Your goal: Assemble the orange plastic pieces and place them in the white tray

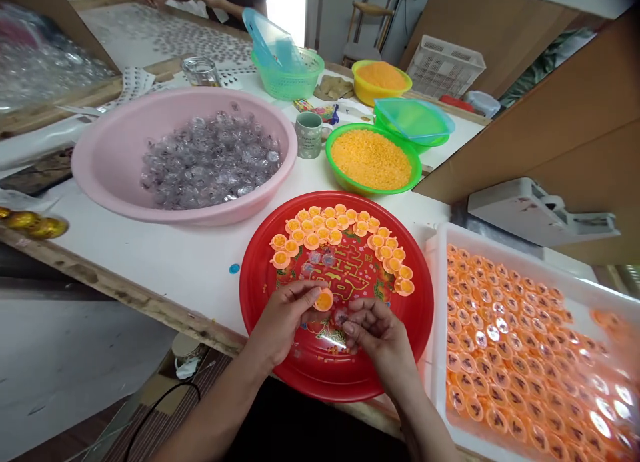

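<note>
My left hand [283, 315] pinches a small orange cup-shaped piece [323, 300] with yellow-orange filling, above the front of a red round tray [255, 302]. Close by on the right, my right hand [377, 329] is closed on a small clear plastic piece [341, 317] with a dark mark in it. The two pieces are apart. Several more filled orange pieces [313, 241] lie in an arc along the tray's back and right side. A few loose clear pieces [320, 257] rest on the tray's printed middle.
A large pink basin [110, 155] of clear pieces stands at back left. Behind the tray are a mug [309, 135] and a green bowl [370, 159] of orange granules. A white bin [440, 302] holds finished-looking orange pieces at right. Another person [220, 2] works at the far table.
</note>
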Available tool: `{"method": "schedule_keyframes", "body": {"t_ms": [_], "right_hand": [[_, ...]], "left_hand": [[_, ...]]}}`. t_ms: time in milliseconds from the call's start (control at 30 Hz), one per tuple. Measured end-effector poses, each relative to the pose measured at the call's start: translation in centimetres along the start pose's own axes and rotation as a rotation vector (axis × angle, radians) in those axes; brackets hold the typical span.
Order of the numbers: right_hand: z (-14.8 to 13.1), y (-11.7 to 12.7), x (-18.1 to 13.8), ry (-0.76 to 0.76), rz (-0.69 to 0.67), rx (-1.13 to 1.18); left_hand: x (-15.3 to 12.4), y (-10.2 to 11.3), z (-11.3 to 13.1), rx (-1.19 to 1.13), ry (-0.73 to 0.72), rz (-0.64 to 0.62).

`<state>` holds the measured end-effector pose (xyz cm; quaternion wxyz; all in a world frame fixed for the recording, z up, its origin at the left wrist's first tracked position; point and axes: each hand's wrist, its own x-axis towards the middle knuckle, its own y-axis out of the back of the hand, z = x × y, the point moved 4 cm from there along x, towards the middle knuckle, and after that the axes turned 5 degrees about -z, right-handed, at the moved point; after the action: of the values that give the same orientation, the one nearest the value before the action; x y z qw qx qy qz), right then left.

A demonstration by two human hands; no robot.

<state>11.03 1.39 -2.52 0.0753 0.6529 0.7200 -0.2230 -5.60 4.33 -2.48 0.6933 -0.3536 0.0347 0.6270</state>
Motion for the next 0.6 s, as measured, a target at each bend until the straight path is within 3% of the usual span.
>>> {"method": "schedule_keyframes", "body": {"t_ms": [200, 333, 500, 600], "right_hand": [[-1.6, 1.0, -0.3, 0.083, 0.067, -0.052], [-1.2, 1.4, 0.0, 0.044, -0.002, -0.041], [-0.7, 1.8, 0.2, -0.012, 0.041, -0.029], [-0.7, 1.6, 0.3, -0.029, 0.002, -0.052]], "left_hand": [[-0.1, -1.3, -0.9, 0.045, 0.080, -0.057], [-0.2, -1.6, -0.9, 0.078, 0.100, -0.075], [-0.3, -1.4, -0.6, 0.095, 0.104, -0.059], [-0.2, -1.1, -0.6, 0.125, 0.082, -0.037]]}}
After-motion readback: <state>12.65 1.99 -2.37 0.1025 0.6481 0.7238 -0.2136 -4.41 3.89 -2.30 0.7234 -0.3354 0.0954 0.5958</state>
